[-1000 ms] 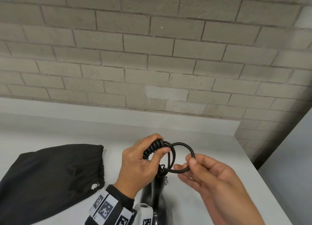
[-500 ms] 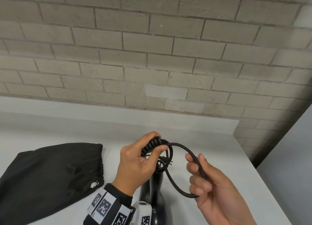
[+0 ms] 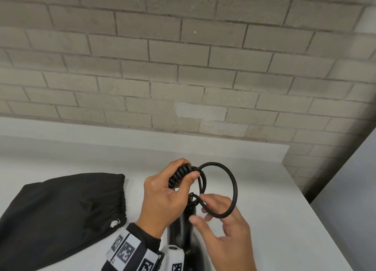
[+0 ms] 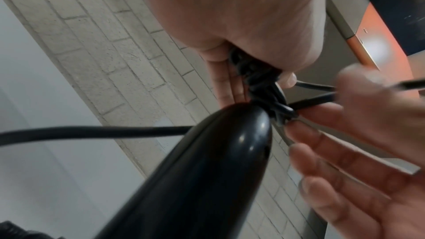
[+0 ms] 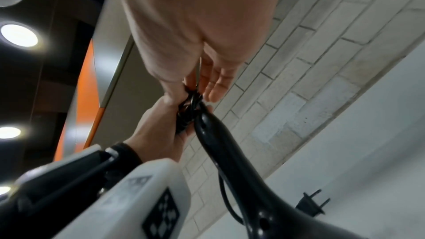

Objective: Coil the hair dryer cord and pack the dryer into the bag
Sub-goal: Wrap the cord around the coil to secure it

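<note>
My left hand [image 3: 164,193] grips a tight bundle of black coiled cord [image 3: 179,174] above the black hair dryer's handle [image 3: 183,226], which points up from below. A free loop of the cord [image 3: 234,185] arcs to the right and lies over the curled fingers of my right hand [image 3: 204,208], which hook it close to the handle's end. In the left wrist view the handle [image 4: 195,179] fills the middle and a length of cord [image 4: 92,132] runs off to the left. The plug [image 5: 312,204] lies on the table. The black drawstring bag [image 3: 61,209] lies flat at the left.
The white table [image 3: 274,220] runs back to a brick wall [image 3: 183,77] with a low white ledge. Its right edge drops off beside a grey panel [image 3: 356,189]. A tracking band with printed markers sits on my left wrist [image 3: 126,250].
My right hand has drawn the cord loop down and out, then swung it up toward the left hand's bundle. The loop is now rounder and larger. The left hand has kept its grip.
</note>
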### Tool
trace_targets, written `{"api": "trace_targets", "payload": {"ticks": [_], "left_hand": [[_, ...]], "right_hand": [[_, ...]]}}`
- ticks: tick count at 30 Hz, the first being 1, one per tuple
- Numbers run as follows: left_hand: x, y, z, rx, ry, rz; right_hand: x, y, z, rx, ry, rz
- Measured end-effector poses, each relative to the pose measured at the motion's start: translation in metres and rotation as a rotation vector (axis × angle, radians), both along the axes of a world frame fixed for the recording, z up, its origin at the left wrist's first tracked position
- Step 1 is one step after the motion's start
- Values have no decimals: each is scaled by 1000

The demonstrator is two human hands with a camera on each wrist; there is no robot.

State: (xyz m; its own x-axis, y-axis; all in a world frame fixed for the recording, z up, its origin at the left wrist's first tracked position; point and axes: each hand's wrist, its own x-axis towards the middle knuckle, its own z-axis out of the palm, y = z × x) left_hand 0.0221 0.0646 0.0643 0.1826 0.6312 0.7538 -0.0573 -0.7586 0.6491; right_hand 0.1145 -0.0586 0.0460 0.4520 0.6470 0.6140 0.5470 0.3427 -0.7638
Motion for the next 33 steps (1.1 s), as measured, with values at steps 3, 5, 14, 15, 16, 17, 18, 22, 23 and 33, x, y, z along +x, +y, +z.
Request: {"api": "trace_targets", "payload": {"ticks": [3, 5, 14, 15, 16, 17, 18, 22, 23, 33], "left_hand": [[0, -2, 0, 3, 6, -5], [0, -3, 1, -1, 2, -7], [7, -8, 5, -4, 1, 7], [7, -9, 6, -2, 2, 5], [7, -8, 6, 2, 5, 5], [6, -8, 6, 6, 9, 5], [5, -7, 6, 6, 8, 4], [-3, 3, 1, 1, 12, 29], [-5, 5, 1, -3, 12, 31], [-4, 0, 1, -127, -21, -54]], "right_hand": [[-1, 9, 3, 98, -97, -104], [-2, 12, 7, 118, -161, -162], [7, 22, 37, 170, -362, -290], [8, 21, 41, 171, -291, -277], [7, 20, 44, 174, -177, -255], [5, 18, 49, 174, -26, -218], [3, 14, 55, 180, 145, -156], [8, -9, 97, 268, 690, 15], [15, -17, 104, 269, 753, 35], [92, -44, 69, -133, 823, -76]]}}
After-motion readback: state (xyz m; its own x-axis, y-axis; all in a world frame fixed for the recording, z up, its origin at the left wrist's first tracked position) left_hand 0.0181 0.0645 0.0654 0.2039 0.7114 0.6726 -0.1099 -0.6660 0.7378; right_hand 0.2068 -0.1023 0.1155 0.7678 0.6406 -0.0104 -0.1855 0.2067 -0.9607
